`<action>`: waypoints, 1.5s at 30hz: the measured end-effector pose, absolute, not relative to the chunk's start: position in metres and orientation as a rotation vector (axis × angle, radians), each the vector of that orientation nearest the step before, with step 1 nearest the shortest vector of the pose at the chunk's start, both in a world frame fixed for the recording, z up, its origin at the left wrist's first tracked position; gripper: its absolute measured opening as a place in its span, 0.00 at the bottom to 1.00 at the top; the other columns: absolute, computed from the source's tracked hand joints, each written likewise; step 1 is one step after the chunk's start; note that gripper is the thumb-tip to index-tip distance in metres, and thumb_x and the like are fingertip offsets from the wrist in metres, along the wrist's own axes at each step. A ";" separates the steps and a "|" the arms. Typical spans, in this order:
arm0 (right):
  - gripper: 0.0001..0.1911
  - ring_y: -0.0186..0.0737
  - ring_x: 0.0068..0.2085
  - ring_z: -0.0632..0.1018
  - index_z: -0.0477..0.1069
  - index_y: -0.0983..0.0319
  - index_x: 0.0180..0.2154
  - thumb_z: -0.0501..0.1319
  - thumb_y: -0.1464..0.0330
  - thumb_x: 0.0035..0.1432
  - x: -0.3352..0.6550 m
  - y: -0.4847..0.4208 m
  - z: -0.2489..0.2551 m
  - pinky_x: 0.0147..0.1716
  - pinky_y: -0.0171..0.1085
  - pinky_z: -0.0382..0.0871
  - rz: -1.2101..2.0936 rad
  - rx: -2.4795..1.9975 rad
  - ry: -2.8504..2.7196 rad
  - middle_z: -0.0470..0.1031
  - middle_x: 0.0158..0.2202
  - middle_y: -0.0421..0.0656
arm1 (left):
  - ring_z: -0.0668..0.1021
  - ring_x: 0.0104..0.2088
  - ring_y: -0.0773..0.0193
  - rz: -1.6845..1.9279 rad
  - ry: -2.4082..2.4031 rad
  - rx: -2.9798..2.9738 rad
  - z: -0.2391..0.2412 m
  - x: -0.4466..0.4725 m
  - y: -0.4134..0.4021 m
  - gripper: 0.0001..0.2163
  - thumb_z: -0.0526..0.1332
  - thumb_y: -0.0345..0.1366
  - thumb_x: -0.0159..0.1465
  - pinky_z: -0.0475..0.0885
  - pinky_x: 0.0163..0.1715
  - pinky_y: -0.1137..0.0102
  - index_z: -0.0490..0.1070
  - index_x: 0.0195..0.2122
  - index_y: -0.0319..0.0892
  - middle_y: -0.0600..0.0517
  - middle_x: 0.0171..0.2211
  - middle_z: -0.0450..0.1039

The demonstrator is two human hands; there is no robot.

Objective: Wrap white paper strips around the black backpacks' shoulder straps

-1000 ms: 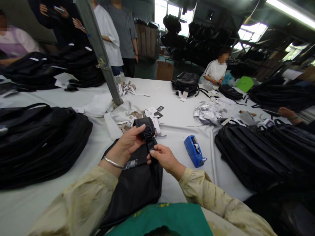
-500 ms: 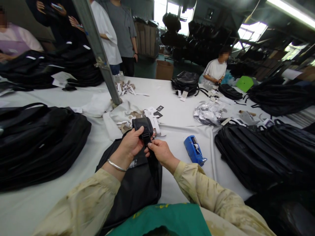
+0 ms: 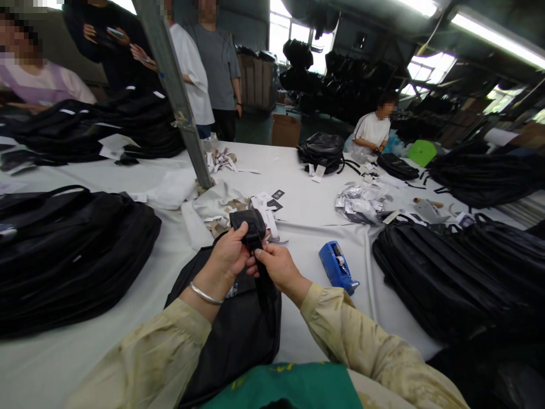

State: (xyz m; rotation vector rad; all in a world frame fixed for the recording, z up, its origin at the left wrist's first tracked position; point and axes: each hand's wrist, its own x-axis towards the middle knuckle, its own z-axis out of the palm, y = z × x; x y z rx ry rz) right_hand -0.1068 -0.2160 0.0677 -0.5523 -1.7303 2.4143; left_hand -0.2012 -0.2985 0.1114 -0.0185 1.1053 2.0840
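Note:
A black backpack (image 3: 232, 335) lies on the white-covered table right in front of me. Above its top end, my left hand (image 3: 230, 250) is closed round a black padded strap (image 3: 246, 218) with a buckle, thumb on top. My right hand (image 3: 276, 264) pinches the dark webbing that hangs from the buckle, close beside the left fingers. The webbing's lower end drops over the backpack. Fingers partly hide the buckle.
A blue tape dispenser (image 3: 338, 267) stands right of my hands. Stacked black backpacks lie left (image 3: 72, 255) and right (image 3: 443, 278). Paper tags (image 3: 266, 207) are strewn beyond the strap. A metal post (image 3: 181, 96) rises at the table's middle. Several people stand or sit across the table.
The view has tilted up slightly, so everything sits a little lower. Both hands keep their hold on the strap and webbing, with barely any movement.

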 end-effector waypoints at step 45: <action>0.16 0.41 0.21 0.73 0.71 0.62 0.32 0.61 0.55 0.50 0.071 -0.175 -0.052 0.24 0.41 0.69 1.855 -1.245 -2.098 0.71 0.21 0.42 | 0.78 0.45 0.39 1.190 2.561 0.155 -0.023 -0.211 -0.523 0.13 0.72 0.43 0.46 0.69 0.49 0.57 0.76 0.29 0.41 0.40 0.36 0.80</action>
